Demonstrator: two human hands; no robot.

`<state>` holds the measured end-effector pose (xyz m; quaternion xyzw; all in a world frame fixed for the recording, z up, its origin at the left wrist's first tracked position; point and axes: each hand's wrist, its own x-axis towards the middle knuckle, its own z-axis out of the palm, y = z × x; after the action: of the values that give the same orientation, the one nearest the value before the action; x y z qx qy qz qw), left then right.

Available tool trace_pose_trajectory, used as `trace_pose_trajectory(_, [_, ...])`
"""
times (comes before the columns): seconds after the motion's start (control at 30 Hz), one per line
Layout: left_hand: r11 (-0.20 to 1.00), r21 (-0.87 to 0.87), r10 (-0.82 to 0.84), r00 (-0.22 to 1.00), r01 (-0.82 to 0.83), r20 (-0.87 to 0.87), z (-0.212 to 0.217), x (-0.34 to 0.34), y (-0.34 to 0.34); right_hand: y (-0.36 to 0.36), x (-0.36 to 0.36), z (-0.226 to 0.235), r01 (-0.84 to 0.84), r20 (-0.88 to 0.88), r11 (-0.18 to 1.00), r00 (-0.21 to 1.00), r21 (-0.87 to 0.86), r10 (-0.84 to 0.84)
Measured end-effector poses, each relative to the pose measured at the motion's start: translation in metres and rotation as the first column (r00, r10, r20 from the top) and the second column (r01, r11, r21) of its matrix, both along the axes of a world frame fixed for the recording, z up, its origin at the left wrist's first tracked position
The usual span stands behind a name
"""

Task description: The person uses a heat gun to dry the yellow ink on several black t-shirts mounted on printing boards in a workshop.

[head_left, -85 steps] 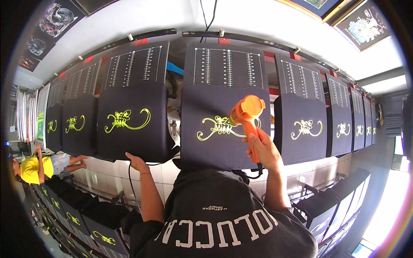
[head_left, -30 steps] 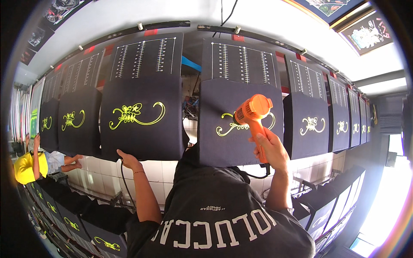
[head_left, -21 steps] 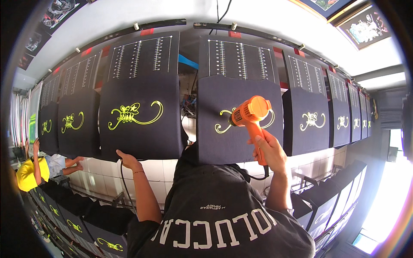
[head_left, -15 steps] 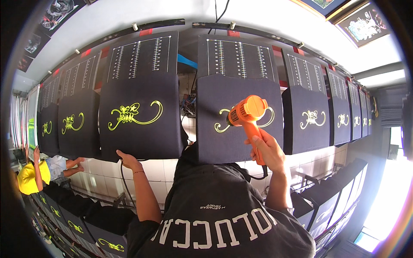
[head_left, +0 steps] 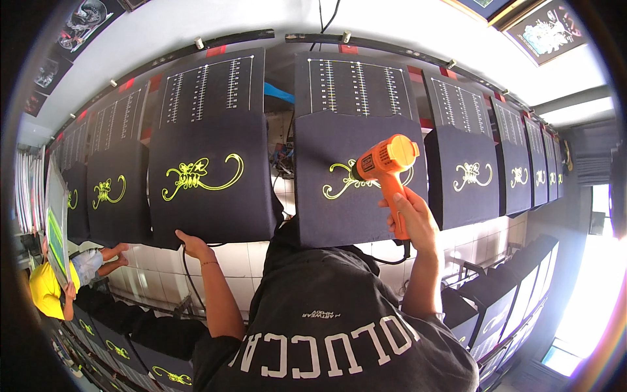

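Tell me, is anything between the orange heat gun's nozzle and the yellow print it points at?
Nothing visible. The right hand holds the heat gun right before the yellow print on the dark shirt.

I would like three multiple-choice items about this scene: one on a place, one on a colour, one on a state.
1. The orange heat gun is in front of which dark garment?
A. the one right of the gap
B. the far-left one
C. none

2. The printed swirl designs are
A. red
B. yellow-green
C. white

3. The left hand
A. holds the gun
B. touches a garment's lower edge
C. hangs free

Answers: 1 A, nozzle over that print; 2 B, all swirls show it; 3 B, while the right hand grips the gun handle.
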<state>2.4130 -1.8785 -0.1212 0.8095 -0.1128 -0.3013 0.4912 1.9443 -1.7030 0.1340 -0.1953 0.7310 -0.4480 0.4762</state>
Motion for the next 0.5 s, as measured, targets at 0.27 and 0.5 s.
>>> trace_pose_trajectory(0.27, [1.0,0.006,-0.006,1.0,0.006,-0.001,0.002,-0.004,-0.001,0.013,-0.003,-0.007,0.045,-0.039,0.998,0.998,0.034,-0.043])
trace_pose_trajectory(0.5, [1.0,-0.011,0.013,1.0,-0.013,0.005,-0.001,0.0,0.0,0.026,0.005,0.006,0.067,-0.069,0.997,0.996,0.035,-0.065])
